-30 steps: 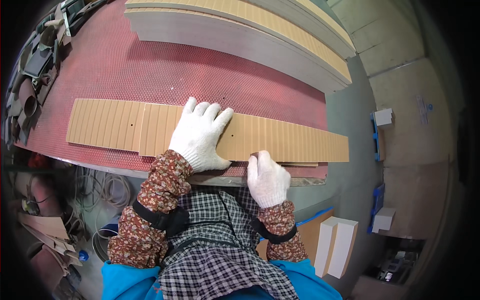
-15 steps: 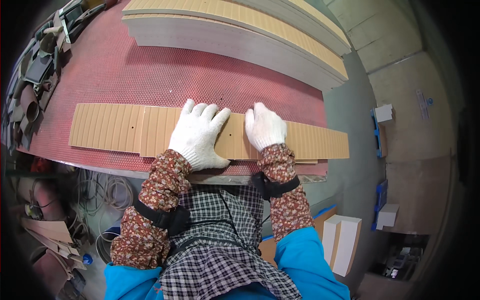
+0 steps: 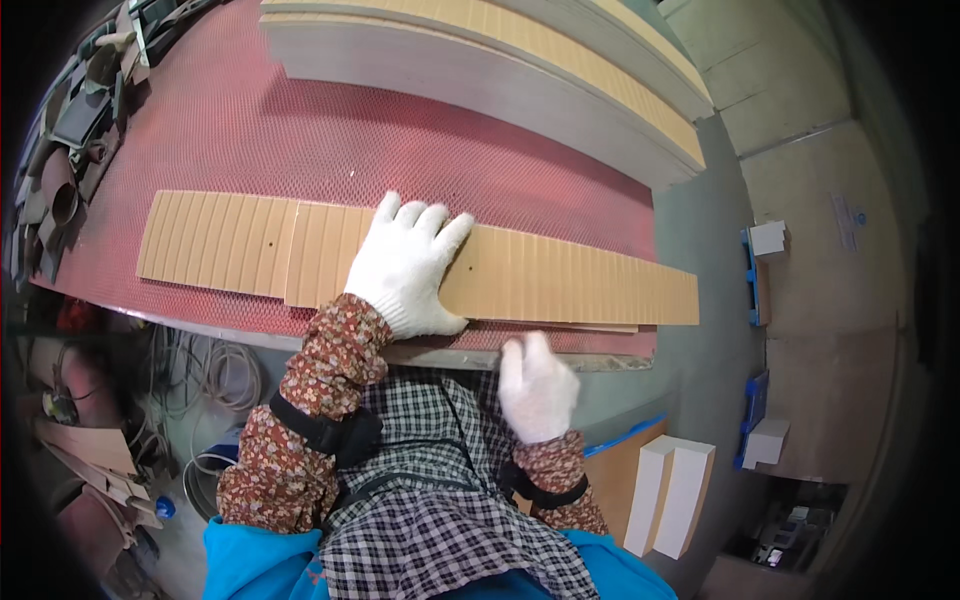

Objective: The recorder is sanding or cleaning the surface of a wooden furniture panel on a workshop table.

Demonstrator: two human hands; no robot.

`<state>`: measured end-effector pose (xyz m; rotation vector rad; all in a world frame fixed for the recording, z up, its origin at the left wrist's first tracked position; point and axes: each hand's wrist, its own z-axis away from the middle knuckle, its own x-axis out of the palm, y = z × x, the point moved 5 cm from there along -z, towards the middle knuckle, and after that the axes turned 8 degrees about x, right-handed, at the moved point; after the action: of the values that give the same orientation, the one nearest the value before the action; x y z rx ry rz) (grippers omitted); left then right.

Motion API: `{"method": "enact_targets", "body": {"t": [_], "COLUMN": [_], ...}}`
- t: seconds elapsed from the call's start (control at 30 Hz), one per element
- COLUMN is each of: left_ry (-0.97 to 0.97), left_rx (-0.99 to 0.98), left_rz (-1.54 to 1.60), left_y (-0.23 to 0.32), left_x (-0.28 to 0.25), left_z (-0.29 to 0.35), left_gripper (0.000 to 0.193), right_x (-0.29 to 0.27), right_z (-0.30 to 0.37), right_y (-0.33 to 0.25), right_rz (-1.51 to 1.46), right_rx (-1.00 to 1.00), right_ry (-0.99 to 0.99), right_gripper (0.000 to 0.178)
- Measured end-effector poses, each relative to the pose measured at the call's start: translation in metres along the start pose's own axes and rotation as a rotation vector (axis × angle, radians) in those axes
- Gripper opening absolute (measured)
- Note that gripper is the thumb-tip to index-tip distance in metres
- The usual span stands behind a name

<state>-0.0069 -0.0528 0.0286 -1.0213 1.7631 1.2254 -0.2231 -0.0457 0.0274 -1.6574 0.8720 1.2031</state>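
A long tan grooved board (image 3: 570,275) with a small dark hole in it lies lengthwise across the red mesh-textured tabletop (image 3: 330,150). Its left end overlaps a second tan grooved board (image 3: 215,243), which also has a dark hole. My left hand (image 3: 405,265), in a white knit glove, presses on the upper board with its fingers spread and its thumb by the near edge. In the same kind of glove, my right hand (image 3: 540,390) is off the board, just nearer than the table's front edge. Its fingers are curled closed; whatever may be inside them is hidden.
Long stacks of tan grooved boards (image 3: 480,95) stand along the table's far side. Piled scrap pieces (image 3: 75,130) line the left. Coiled hoses (image 3: 232,375) lie beneath the table at left. White-sided boards (image 3: 670,497) stand on the floor to the right.
My right hand has come off the upper board and moved toward me, past the table's front edge. My left hand keeps its place on the board.
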Motion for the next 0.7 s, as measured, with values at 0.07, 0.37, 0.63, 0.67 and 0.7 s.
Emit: {"method": "enact_targets", "body": {"t": [0.07, 0.37, 0.63, 0.67, 0.7], "left_ry": [-0.095, -0.009, 0.128, 0.129, 0.127], "left_rx": [-0.045, -0.012, 0.037, 0.038, 0.036], "left_rz": [0.068, 0.038, 0.0, 0.006, 0.003], "left_y": [-0.001, -0.001, -0.001, -0.001, -0.001], "left_x": [-0.002, -0.002, -0.001, -0.001, -0.001], "left_z": [-0.003, -0.001, 0.001, 0.001, 0.001], "left_gripper": [0.105, 0.104, 0.097, 0.097, 0.097], "right_x": [-0.017, -0.006, 0.009, 0.011, 0.011], "right_z": [-0.008, -0.023, -0.089, -0.103, -0.116], "right_y": [-0.008, -0.011, -0.016, -0.019, -0.022], "right_rz": [-0.012, 0.021, 0.1, 0.148, 0.144], "right_rx": [0.043, -0.01, -0.06, 0.007, 0.006], "right_ry": [0.037, -0.022, -0.047, -0.155, -0.157], "right_gripper": [0.019, 0.018, 0.028, 0.033, 0.033]}}
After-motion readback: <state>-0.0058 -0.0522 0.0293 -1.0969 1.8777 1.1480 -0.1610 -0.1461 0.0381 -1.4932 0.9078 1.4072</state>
